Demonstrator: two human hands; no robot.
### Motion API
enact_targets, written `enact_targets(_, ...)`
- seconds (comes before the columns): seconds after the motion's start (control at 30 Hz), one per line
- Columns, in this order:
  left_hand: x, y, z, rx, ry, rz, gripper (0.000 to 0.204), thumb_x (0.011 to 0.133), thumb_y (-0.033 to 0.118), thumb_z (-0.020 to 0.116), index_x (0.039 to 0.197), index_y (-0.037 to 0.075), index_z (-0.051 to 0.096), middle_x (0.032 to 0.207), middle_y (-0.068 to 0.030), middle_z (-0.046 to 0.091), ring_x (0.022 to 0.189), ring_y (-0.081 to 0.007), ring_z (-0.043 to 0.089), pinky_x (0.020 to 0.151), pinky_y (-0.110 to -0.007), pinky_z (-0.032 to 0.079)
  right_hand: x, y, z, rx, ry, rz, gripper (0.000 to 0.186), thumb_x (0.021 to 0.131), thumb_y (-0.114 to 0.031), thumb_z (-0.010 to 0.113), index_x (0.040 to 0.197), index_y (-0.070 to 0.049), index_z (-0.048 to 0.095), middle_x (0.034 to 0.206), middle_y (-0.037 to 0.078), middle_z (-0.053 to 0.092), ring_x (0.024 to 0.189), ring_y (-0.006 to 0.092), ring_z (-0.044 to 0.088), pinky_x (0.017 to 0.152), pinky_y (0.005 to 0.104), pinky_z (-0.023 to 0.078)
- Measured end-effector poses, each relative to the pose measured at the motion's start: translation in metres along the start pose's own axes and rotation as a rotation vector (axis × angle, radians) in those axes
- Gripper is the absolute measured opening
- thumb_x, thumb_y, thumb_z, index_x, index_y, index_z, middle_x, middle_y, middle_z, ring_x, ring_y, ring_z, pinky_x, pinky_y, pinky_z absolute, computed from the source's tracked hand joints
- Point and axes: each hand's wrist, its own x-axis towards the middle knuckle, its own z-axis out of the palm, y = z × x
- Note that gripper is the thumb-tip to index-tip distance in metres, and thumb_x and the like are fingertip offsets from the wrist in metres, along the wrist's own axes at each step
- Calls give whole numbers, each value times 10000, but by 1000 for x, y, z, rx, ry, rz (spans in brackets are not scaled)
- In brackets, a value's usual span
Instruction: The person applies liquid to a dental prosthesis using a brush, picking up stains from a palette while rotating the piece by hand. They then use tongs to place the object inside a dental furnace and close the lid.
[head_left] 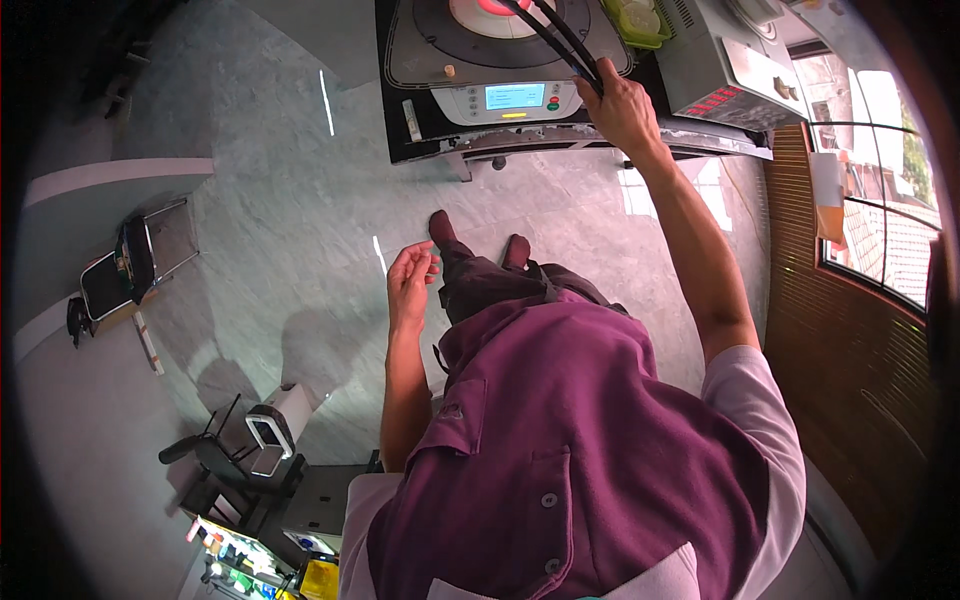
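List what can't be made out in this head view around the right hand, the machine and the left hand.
- Long black tongs: tips cut off by the top edge, and the right hand hides the grip.
- Machine: its round top is cut off by the top edge; the lit screen is too small to read.
- Left hand: open and empty, fingers curled.
- Green tray: contents too small to identify.

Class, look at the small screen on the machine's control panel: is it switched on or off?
On. The screen glows pale blue against the grey control panel, beside the right hand gripping two black rods.
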Motion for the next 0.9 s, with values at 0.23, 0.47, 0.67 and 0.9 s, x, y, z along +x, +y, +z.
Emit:
enact_targets(0.23, 0, -2, -1, 11, -2, 6, 240, 1049, 226, 604, 1212, 77, 698, 990, 0, 686, 859, -85, 602, 763, -257, 472, 0, 0, 1, -13, -1, -10, 370, 1020, -395, 632, 1049, -53, 495, 796, 242, 697, 809, 479, 692, 676, 552, 530)
enact_targets(0.47, 0, -3, -3, 15, -3, 12, 254, 1050, 234, 599, 1223, 72, 693, 995, -1, 689, 862, -85, 602, 764, -257, 473, 1, 0, 0, -7, -41, 24, 370, 1027, -413, 607, 1107, -63, 517, 830, 248, 716, 854, 477, 705, 734, 571, 547)
enact_targets(0.67, -1, -2, -2, 15, -1, 9, 258, 1050, 229, 595, 1229, 70, 692, 994, -3, 686, 861, -86, 600, 766, -259, 474, 1, 1, 1, -17, -43, 40, 368, 1021, -416, 615, 1111, -73, 515, 839, 248, 718, 866, 481, 704, 734, 574, 546)
enact_targets(0.9, -1, -3, -3, 13, 7, 11, 253, 1050, 220, 593, 1225, 68, 692, 997, -6, 687, 862, -88, 603, 764, -262, 478, 1, -4, -4, -17, -58, 37, 359, 1018, -403, 622, 1103, -73, 509, 842, 247, 719, 858, 484, 702, 736, 573, 545)
